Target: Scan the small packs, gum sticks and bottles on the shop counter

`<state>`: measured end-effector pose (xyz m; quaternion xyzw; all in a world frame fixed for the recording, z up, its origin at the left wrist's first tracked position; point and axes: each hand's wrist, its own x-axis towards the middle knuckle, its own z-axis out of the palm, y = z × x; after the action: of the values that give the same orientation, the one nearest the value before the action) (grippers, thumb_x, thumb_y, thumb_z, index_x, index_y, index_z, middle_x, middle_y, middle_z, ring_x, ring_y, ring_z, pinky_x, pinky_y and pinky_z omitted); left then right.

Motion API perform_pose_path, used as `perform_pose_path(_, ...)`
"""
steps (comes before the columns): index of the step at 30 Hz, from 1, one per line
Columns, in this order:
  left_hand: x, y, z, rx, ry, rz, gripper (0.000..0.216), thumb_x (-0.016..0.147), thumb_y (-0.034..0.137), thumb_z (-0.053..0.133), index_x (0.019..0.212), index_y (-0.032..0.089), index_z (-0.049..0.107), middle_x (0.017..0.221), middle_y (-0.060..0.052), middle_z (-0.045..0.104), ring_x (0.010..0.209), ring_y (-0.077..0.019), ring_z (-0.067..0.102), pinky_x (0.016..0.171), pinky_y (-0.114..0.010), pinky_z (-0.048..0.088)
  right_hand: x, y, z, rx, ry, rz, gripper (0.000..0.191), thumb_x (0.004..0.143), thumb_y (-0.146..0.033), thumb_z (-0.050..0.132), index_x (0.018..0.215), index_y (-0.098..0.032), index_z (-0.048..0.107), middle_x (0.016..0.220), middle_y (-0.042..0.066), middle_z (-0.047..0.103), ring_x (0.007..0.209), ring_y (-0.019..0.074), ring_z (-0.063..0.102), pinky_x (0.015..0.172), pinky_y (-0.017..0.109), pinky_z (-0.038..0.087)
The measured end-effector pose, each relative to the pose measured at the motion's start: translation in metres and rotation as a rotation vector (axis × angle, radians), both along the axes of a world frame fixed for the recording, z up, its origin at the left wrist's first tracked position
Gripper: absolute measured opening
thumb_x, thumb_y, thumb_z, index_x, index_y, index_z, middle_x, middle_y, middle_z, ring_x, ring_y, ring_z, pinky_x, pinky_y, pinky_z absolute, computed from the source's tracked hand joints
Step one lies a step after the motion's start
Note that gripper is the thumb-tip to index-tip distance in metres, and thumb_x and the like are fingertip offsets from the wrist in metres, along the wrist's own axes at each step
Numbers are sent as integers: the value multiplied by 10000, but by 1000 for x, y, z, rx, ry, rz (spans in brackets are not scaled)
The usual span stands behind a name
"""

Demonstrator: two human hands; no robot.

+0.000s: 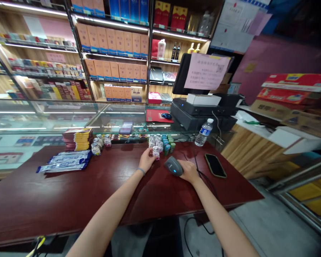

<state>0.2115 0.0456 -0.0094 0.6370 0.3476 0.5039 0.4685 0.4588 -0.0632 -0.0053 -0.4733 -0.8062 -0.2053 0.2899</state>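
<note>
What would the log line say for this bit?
left hand: holds small jar | right hand: holds scanner | phone: on table

Dark red table (69, 200) w/ phone (215, 165), water bottle (204, 132), jars (155, 141), packets (65, 161).

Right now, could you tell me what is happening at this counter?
A person stands at a dark red wooden table. The left hand holds a small clear jar beside a cluster of similar jars. The right hand grips a grey handheld barcode scanner, its blue light lit, pointing toward that jar. A black phone lies to the right.
</note>
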Motion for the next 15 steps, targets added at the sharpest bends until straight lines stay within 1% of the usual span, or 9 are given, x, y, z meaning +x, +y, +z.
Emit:
perform_pose_path(3, 23, -3, -2, 53, 84, 56, 364, 725, 107, 701, 1069, 186, 614, 1021, -73, 696, 906, -206, 663, 835, -347, 522, 8, -5, 0, 1, 5, -24, 392, 771, -287, 574, 1119, -126, 651, 909, 121, 750, 766, 235, 700, 701, 323, 495)
perform_pose_path(6, 36, -3, -3, 76, 123, 98, 347, 726, 101, 695, 1050, 181, 600, 988, -69, 678, 882, -200, 645, 802, -329, 503, 8, -5, -2, -1, 14, -36, 407, 779, -308, 586, 1134, -120, 649, 924, 128, 747, 780, 238, 700, 707, 328, 497)
perform_pose_path(10, 43, 1, -5, 113, 173, 131, 282, 730, 112, 692, 986, 180, 594, 940, -57, 651, 848, -197, 620, 788, -326, 488, 3, -4, -2, -7, 25, -37, 393, 795, -295, 578, 1136, -114, 647, 940, 124, 752, 770, 229, 698, 708, 326, 494)
perform_pose_path(13, 44, 3, -6, 122, 195, 144, 294, 723, 115, 700, 989, 176, 591, 945, -61, 637, 851, -202, 608, 763, -320, 486, 2, -4, -3, -13, 33, -36, 390, 793, -301, 600, 1121, -98, 650, 933, 129, 753, 767, 234, 699, 707, 326, 487)
perform_pose_path(15, 43, 3, -7, 137, 205, 154, 301, 727, 113, 697, 1003, 172, 592, 960, -65, 631, 869, -205, 605, 773, -324, 489, 2, -3, -3, -15, 38, -35, 396, 791, -313, 611, 1120, -96, 650, 925, 132, 752, 766, 236, 698, 706, 326, 485)
